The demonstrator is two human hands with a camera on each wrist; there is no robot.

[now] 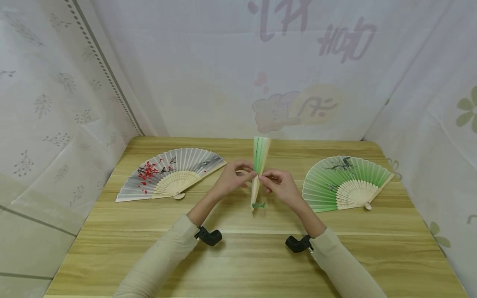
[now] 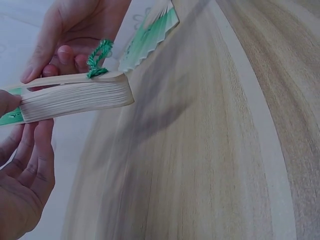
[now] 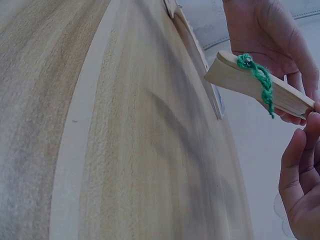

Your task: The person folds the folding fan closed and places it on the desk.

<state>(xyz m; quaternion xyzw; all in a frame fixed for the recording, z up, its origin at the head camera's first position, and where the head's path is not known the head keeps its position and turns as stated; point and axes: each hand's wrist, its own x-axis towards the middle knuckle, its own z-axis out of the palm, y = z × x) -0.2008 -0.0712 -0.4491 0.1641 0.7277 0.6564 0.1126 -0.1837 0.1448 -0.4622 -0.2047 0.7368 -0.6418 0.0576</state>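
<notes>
A folded hand fan (image 1: 260,159), green at its paper end with pale wooden ribs, is held above the middle of the table. My left hand (image 1: 235,177) pinches its left side between thumb and fingers. From the right, my right hand (image 1: 280,185) pinches it at about the same height. The ribs (image 2: 75,100) lie stacked together in the left wrist view, and a green cord loop (image 2: 100,59) is tied at their pivot end. The right wrist view shows the same cord (image 3: 261,82) hanging over the outer rib, with the paper end out of sight.
A spread grey fan with red blossoms (image 1: 169,176) lies on the wooden table (image 1: 238,265) at left. At right lies a spread green fan (image 1: 346,182) with a dark branch print. A white printed curtain (image 1: 208,74) hangs behind the table, with more curtains at both sides.
</notes>
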